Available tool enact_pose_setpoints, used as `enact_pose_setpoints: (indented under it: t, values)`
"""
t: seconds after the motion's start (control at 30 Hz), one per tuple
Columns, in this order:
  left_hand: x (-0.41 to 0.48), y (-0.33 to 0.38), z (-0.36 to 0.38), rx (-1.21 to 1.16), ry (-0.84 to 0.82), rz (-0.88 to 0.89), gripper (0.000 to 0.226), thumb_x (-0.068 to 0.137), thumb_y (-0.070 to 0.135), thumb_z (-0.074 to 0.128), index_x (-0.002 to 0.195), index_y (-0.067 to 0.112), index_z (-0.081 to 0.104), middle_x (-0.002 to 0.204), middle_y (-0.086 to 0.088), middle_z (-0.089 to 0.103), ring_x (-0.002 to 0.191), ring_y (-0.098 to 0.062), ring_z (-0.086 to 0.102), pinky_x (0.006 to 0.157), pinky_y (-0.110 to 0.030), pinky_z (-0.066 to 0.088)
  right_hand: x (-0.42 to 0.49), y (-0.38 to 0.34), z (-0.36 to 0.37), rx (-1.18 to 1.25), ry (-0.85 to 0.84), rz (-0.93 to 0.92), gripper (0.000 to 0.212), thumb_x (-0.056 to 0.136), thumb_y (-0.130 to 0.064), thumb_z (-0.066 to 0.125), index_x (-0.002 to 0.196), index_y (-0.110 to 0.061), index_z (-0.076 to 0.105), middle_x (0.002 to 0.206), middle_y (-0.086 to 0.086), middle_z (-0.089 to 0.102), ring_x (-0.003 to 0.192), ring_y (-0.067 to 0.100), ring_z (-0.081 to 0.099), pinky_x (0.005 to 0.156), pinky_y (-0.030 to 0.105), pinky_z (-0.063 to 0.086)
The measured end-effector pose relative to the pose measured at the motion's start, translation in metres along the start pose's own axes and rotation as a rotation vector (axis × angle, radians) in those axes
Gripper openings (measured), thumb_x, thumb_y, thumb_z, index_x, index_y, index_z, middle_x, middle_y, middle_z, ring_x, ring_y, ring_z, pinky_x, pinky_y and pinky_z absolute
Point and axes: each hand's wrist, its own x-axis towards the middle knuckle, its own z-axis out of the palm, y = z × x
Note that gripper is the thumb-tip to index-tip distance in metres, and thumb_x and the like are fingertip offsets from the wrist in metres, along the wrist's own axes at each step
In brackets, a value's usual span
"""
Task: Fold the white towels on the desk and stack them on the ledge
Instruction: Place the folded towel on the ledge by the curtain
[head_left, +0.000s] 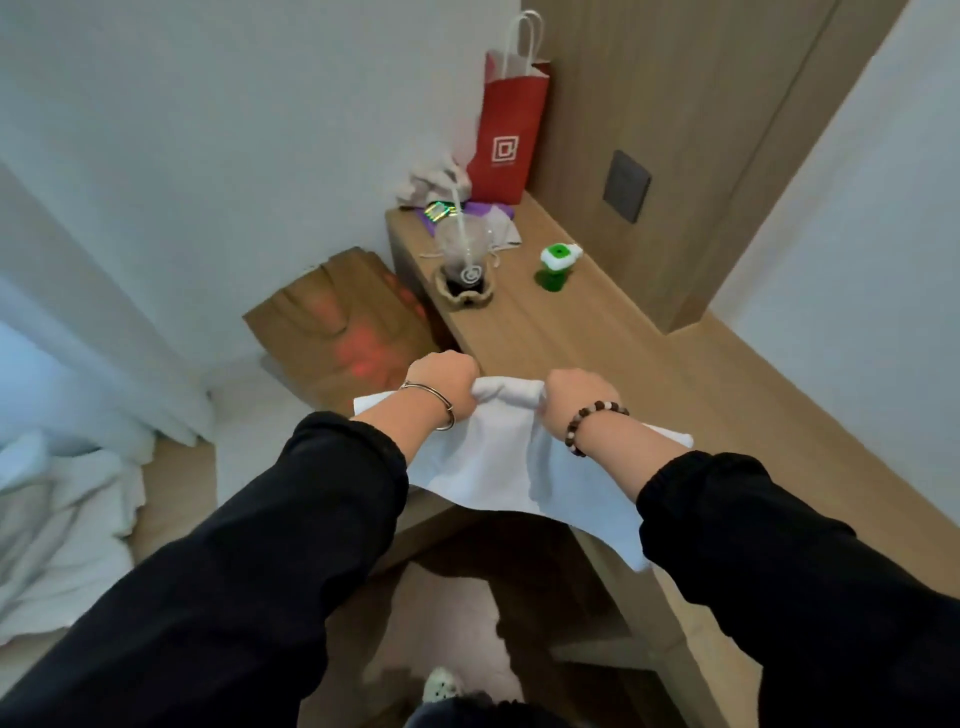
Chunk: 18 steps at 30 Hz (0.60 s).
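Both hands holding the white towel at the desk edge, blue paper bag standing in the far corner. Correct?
Bag colour is wrong: the paper bag is red, not blue, per the head view. Left hand and right hand do both hold the white towel at the desk edge.

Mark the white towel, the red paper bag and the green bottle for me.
white towel (498, 462): head view, flat middle of the cloth.
red paper bag (511, 104): head view, front face above the logo.
green bottle (551, 278): head view, green body below the white cap.
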Motion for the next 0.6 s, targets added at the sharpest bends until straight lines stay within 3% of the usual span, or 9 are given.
enact_pose_setpoints:
  t: [0.17,0.4,0.6]
  values:
    - [-0.040,-0.120,0.017,-0.067,0.026,-0.232,0.014,0.087,0.025,0.054,0.091,0.015,0.064,0.095,-0.008,0.065,0.081,-0.029,0.059,0.063,-0.031,0.041,0.038,-0.121,0.001,-0.083,0.019,-0.234,0.015,0.091,-0.014,0.044,0.079,-0.015,0.053,0.064,0.000,0.046,0.061,0.022,0.049,0.058,0.030,0.039]
    - [-0.104,-0.241,0.063,-0.189,0.032,-0.577,0.018,0.087,0.023,0.053,0.098,0.014,0.064,0.100,-0.009,0.066,0.092,-0.031,0.063,0.066,-0.030,0.042,0.062,-0.264,0.020,-0.171,-0.012,-0.552,0.021,0.090,-0.013,0.041,0.089,-0.013,0.062,0.080,0.004,0.058,0.069,0.025,0.051,0.061,0.029,0.038]
    - [-0.138,-0.322,0.106,-0.309,0.039,-0.837,0.022,0.087,0.028,0.054,0.101,0.015,0.064,0.104,-0.009,0.065,0.097,-0.031,0.062,0.076,-0.035,0.048,0.099,-0.362,0.046,-0.266,-0.056,-0.880,0.027,0.090,-0.006,0.041,0.106,-0.014,0.061,0.106,0.011,0.064,0.094,0.030,0.061,0.067,0.029,0.039]
